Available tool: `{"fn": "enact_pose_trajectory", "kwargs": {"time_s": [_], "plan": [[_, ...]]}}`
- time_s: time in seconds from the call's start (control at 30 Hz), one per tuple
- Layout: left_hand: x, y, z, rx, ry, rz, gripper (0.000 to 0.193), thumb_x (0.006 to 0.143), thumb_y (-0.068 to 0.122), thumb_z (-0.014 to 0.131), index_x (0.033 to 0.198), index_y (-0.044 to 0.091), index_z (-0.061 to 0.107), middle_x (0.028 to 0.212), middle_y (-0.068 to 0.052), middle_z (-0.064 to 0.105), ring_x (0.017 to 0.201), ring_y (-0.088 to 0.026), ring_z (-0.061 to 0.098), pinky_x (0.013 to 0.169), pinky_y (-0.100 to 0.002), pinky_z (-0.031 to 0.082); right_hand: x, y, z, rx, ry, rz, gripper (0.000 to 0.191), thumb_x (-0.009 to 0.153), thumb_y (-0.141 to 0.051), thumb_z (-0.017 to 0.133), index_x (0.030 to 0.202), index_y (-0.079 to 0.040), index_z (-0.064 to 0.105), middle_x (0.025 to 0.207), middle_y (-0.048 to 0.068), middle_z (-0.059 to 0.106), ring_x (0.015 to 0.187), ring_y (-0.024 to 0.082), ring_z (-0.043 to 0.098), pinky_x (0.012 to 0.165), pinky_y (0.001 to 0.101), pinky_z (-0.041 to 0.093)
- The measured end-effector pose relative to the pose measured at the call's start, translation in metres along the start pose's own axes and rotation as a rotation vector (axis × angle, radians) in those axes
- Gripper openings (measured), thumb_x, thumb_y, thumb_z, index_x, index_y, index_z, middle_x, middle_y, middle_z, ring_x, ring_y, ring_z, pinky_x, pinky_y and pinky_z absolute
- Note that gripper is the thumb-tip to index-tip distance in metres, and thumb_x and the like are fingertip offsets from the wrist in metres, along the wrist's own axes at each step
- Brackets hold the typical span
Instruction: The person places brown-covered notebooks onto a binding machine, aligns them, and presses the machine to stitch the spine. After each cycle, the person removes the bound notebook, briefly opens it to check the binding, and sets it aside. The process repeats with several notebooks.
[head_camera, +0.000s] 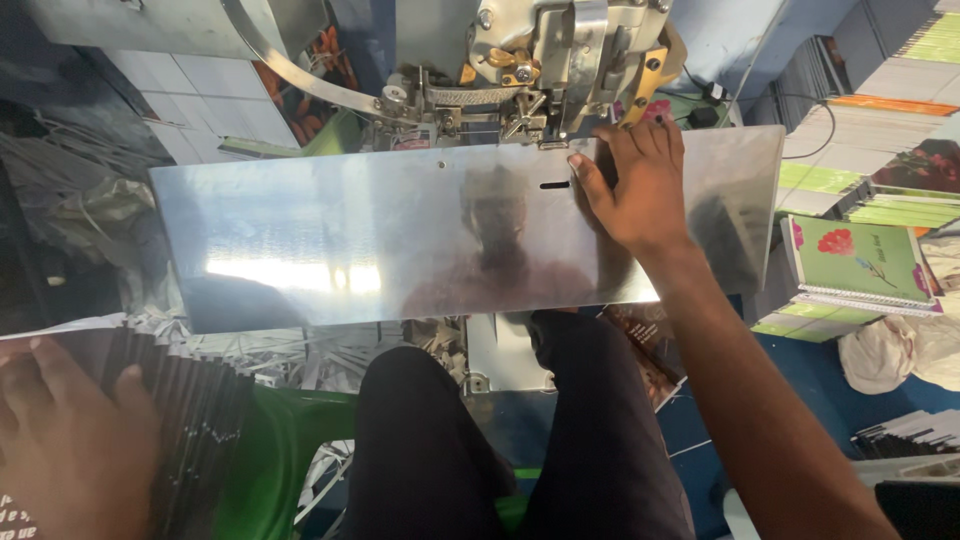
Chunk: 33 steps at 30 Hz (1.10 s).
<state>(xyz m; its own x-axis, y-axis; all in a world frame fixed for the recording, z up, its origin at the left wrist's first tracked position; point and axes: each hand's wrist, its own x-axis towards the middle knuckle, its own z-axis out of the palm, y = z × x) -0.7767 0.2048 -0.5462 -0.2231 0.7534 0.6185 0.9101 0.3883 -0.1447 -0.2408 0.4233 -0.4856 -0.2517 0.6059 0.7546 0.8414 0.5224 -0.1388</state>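
Steel plate (330, 240) spans machine bed, long axis left-right. Right hand (635, 185) lies flat on it beside slot (553, 185), fingers spread, grasping nothing. Left hand (65, 440) rests open-palmed on dark booklet stack (190, 400), lower left.

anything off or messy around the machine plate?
Yes: a loose heap of shredded silvery paper offcuts lies below the front edge of the shiny sheet-metal work plate, spilling toward the green seat. The plate itself sits slightly tilted in view. The right hand rests flat on it; the left hand rests on a dark booklet stack.
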Motion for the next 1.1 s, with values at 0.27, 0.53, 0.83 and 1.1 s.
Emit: {"fn": "enact_pose_trajectory", "kwargs": {"time_s": [0.27,0.53,0.83,1.1], "plan": [[0.010,-0.001,0.014,0.129,-0.001,0.059,0.039,0.104,0.023,0.063,0.134,-0.002,0.060,0.137,-0.017,0.065,0.131,-0.032,0.063,0.110,-0.043,0.049,0.000,-0.001,0.005,-0.006,0.008,-0.005,0.038,0.107,-0.033,0.067,0.129,-0.001,0.064,0.116,0.023,0.061,0.123,0.042,0.052,0.124,0.0563,0.024],[0.026,0.045,-0.010,-0.027,0.070,0.206,0.034,0.101,0.007,0.055,0.133,-0.003,0.062,0.137,-0.018,0.067,0.130,-0.031,0.064,0.114,-0.041,0.049,-0.002,0.002,0.009,0.021,0.001,0.001,0.043,0.107,-0.028,0.066,0.138,0.002,0.060,0.126,0.023,0.060,0.129,0.043,0.051,0.125,0.0585,0.022],[0.035,0.104,-0.059,-0.200,0.049,0.276,0.041,0.099,0.005,0.054,0.139,0.000,0.063,0.140,-0.018,0.067,0.128,-0.031,0.066,0.108,-0.042,0.054,-0.027,-0.037,0.011,0.151,0.067,-0.012,0.039,0.092,-0.012,0.073,0.128,0.001,0.064,0.134,0.021,0.060,0.131,0.039,0.053,0.117,0.0556,0.037],[0.024,0.132,-0.078,-0.297,0.027,0.379,0.048,0.093,0.006,0.055,0.140,0.001,0.059,0.145,-0.016,0.064,0.137,-0.029,0.060,0.114,-0.045,0.047,-0.032,-0.120,0.033,0.643,-0.291,0.269,0.038,0.102,-0.036,0.059,0.128,-0.010,0.069,0.115,0.011,0.076,0.091,0.022,0.076,0.080,0.0343,0.063]]}}
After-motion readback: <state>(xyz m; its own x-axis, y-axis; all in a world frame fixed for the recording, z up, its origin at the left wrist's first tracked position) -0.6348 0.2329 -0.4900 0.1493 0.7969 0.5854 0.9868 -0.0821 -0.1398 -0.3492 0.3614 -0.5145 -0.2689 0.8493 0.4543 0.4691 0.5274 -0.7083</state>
